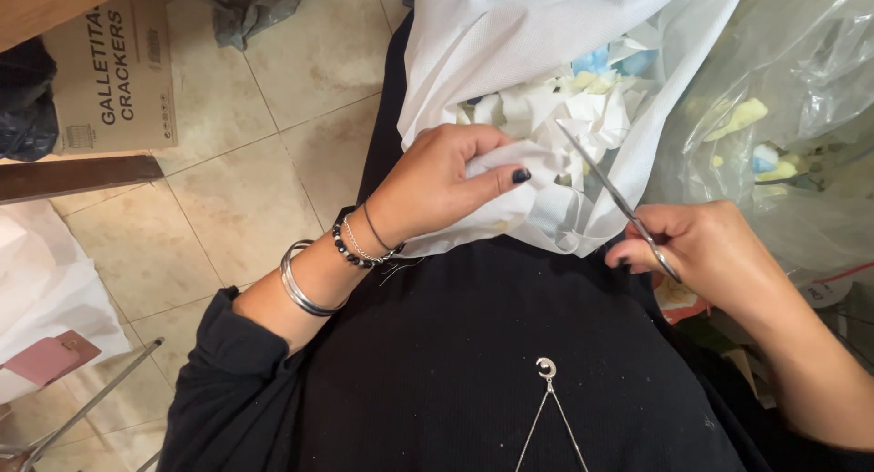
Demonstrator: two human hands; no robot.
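I'm gripping a white cloth scrap (523,167) in my left hand (437,185), over the lap. My right hand (706,249) is closing around scissors (610,188), blades angling up-left toward the scrap.

White fabric scrap (514,167) (crumpled) meets slim steel scissors (619,199), blades angled up-left.

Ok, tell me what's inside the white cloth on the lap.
The white cloth cradles a heap of white, yellow and blue scraps. The left hand covers part of the heap; anything deeper is hidden.
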